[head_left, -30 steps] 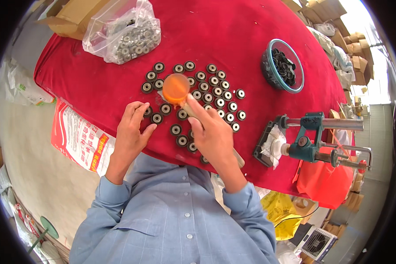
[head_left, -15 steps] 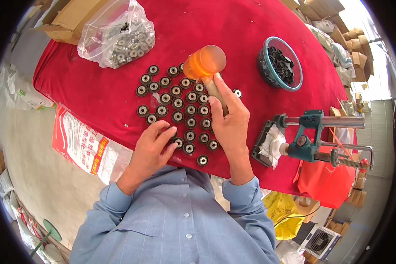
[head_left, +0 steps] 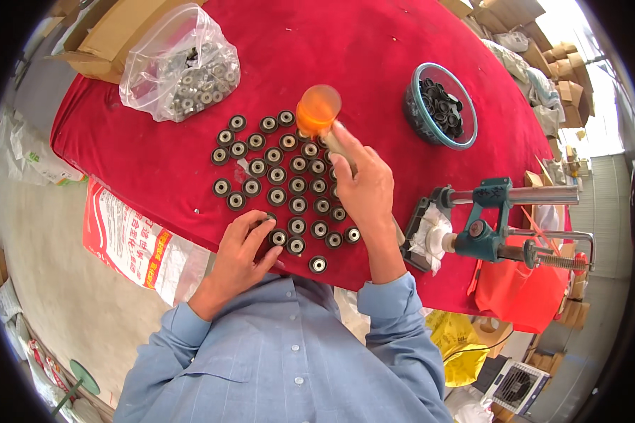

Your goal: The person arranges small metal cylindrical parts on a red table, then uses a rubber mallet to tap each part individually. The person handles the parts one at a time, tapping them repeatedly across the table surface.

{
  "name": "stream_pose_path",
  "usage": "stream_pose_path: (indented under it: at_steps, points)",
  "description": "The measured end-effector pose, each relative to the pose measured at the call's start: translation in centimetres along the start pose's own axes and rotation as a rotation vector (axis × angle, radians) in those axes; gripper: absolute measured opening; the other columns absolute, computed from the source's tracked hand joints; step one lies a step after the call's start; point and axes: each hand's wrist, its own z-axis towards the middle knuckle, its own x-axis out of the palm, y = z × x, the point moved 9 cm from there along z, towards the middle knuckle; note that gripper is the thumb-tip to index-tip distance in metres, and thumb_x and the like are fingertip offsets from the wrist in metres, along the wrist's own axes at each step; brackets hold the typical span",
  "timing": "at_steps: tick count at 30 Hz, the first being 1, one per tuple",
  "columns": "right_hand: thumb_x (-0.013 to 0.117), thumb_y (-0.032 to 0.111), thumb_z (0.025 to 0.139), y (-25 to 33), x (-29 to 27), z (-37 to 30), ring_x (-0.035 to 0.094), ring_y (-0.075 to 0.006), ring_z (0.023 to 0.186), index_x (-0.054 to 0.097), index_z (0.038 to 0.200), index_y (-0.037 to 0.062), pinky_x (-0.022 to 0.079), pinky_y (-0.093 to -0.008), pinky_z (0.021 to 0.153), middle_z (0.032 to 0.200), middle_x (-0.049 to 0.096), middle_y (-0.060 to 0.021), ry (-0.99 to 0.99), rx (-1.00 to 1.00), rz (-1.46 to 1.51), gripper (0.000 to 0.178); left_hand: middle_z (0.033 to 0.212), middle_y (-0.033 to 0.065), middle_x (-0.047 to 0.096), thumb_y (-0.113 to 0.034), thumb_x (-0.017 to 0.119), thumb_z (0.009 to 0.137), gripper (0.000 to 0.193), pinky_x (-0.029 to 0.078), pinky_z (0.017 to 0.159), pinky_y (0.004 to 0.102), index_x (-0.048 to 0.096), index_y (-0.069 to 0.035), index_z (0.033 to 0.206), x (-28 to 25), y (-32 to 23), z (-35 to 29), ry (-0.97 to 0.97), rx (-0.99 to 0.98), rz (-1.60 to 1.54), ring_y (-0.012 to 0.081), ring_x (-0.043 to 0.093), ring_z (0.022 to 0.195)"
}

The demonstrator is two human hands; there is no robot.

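Note:
Several small round metal bearings (head_left: 289, 185) lie in rows on the red cloth of the table (head_left: 374, 63). My right hand (head_left: 363, 187) grips the handle of a mallet with an orange translucent head (head_left: 317, 109), raised over the far end of the rows. My left hand (head_left: 241, 248) rests with spread fingers on a bearing at the near edge of the group, close to the table's front edge.
A clear plastic bag of bearings (head_left: 180, 67) lies at the far left by a cardboard box (head_left: 113, 39). A blue bowl of dark parts (head_left: 441, 106) stands at the right. A teal press tool (head_left: 494, 222) is clamped at the table's right edge.
The mallet head has gone from low over the middle bearings to raised at the far end. My left hand slid back toward the table's near edge.

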Motion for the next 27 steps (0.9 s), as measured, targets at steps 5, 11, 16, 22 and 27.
stream_pose_path:
  at_steps: [5, 11, 16, 22, 27]
  points:
    - [0.072, 0.012, 0.098, 2.5, -0.6, 0.6, 0.076, -0.0312, 0.092, 0.066, 0.152, 0.0190, 0.059, -0.0415, 0.086, 0.107, 0.076, -0.0190, -0.023, 0.011, 0.200, 0.054, 0.135, 0.0177, 0.063, -0.011, 0.091, 0.080, 0.056, 0.056, 0.098, 0.0461, 0.068, 0.000, 0.130, 0.1, 0.2, -0.4, 0.003, -0.001, 0.010, 0.0356, 0.066, 0.117]
    - [0.073, 0.016, 0.098, -0.4, 2.4, 4.2, 0.073, -0.0382, 0.084, 0.064, 0.153, 0.0209, 0.059, -0.0489, 0.078, 0.093, 0.072, -0.0191, 0.063, -0.025, -0.022, 0.056, 0.136, 0.0176, 0.062, -0.012, 0.092, 0.080, 0.056, 0.056, 0.097, 0.0462, 0.069, -0.001, 0.130, 0.5, 0.5, -0.4, -0.004, 0.001, 0.017, 0.0356, 0.066, 0.116]
    - [0.073, 0.016, 0.099, -2.5, -1.2, 2.8, 0.074, -0.0369, 0.088, 0.065, 0.153, 0.0252, 0.059, -0.0479, 0.083, 0.095, 0.072, -0.0183, -0.103, 0.006, 0.149, 0.055, 0.136, 0.0187, 0.063, -0.012, 0.092, 0.080, 0.055, 0.057, 0.097, 0.0464, 0.069, -0.001, 0.129, 0.5, 0.5, -0.3, -0.024, 0.002, 0.043, 0.0366, 0.066, 0.117]
    - [0.072, 0.013, 0.099, -2.7, -2.2, 1.9, 0.073, -0.0348, 0.083, 0.066, 0.152, 0.0260, 0.058, -0.0458, 0.079, 0.093, 0.072, -0.0169, -0.086, 0.020, 0.065, 0.055, 0.135, 0.0190, 0.063, -0.011, 0.091, 0.080, 0.055, 0.057, 0.098, 0.0467, 0.069, -0.001, 0.129, 0.5, 0.5, -0.1, -0.039, -0.005, 0.043, 0.0371, 0.066, 0.119]
    - [0.072, 0.010, 0.098, -2.5, -2.2, -1.1, 0.074, -0.0359, 0.085, 0.066, 0.152, 0.0252, 0.059, -0.0467, 0.079, 0.097, 0.073, -0.0170, -0.069, 0.015, 0.030, 0.057, 0.140, 0.0202, 0.059, -0.003, 0.090, 0.080, 0.057, 0.060, 0.099, 0.0428, 0.067, 0.000, 0.132, 0.7, 0.5, -0.2, -0.023, -0.019, 0.053, 0.0365, 0.067, 0.123]
